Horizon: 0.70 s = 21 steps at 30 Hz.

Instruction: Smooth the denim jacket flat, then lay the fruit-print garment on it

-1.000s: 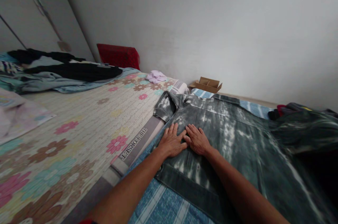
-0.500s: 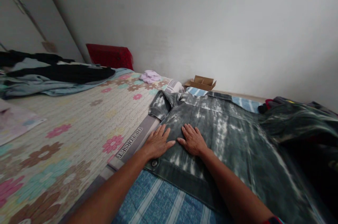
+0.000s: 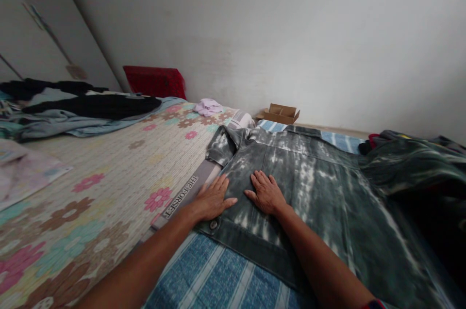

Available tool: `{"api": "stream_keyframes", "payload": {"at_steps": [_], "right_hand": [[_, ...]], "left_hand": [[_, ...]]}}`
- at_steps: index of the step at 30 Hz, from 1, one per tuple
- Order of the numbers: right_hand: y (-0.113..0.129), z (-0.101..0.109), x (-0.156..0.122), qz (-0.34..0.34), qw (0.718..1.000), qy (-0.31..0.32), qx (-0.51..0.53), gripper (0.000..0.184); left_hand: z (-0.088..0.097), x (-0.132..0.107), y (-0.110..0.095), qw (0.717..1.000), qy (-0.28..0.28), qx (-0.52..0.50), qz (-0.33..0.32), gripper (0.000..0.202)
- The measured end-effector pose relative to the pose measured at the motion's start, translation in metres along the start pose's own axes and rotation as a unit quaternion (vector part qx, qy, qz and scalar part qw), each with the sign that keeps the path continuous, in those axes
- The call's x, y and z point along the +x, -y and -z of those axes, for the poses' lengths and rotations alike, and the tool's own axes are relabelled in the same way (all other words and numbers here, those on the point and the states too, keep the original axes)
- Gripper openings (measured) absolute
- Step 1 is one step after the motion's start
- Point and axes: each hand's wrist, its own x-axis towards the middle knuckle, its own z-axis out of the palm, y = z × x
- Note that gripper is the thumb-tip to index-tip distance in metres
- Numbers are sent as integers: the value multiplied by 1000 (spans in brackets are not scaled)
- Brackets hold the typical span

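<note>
A dark green and white tie-dyed denim jacket [image 3: 309, 187] lies spread out, its back facing up. My left hand [image 3: 214, 198] rests flat near the jacket's left edge, close to the hem with its round button [image 3: 213, 224]. Just to the right, my right hand [image 3: 267, 193] is laid flat on the same cloth, fingers spread. Neither hand grips anything. One sleeve [image 3: 221, 146] is folded at the far left corner, and the other [image 3: 418, 163] stretches to the right. Beneath the jacket shows a blue striped cover [image 3: 204, 270].
A flowered bedspread [image 3: 120, 163] extends on the left, bearing a heap of dark and blue clothes [image 3: 91, 107] and a small lilac cloth [image 3: 208, 107]. Against the wall are a red box-like item [image 3: 155, 81] and an open cardboard box [image 3: 280, 114]. More dark clothing lies at right.
My left hand has slid slightly left and down along the jacket's edge. My right hand stays in nearly the same spot. The view has shifted a little.
</note>
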Motion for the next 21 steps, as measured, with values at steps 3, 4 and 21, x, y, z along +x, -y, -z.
{"api": "stream_keyframes", "payload": {"at_steps": [3, 4, 21], "right_hand": [[-1, 0, 0, 1, 1000, -1, 3, 70], [-1, 0, 1, 1, 1000, 0, 4, 71], [-25, 6, -16, -179, 983, -30, -40, 76]], "left_hand": [[21, 10, -10, 999, 10, 27, -15, 61], [25, 17, -16, 999, -8, 37, -22, 54], [-20, 71, -34, 986, -161, 33, 2, 62]]}}
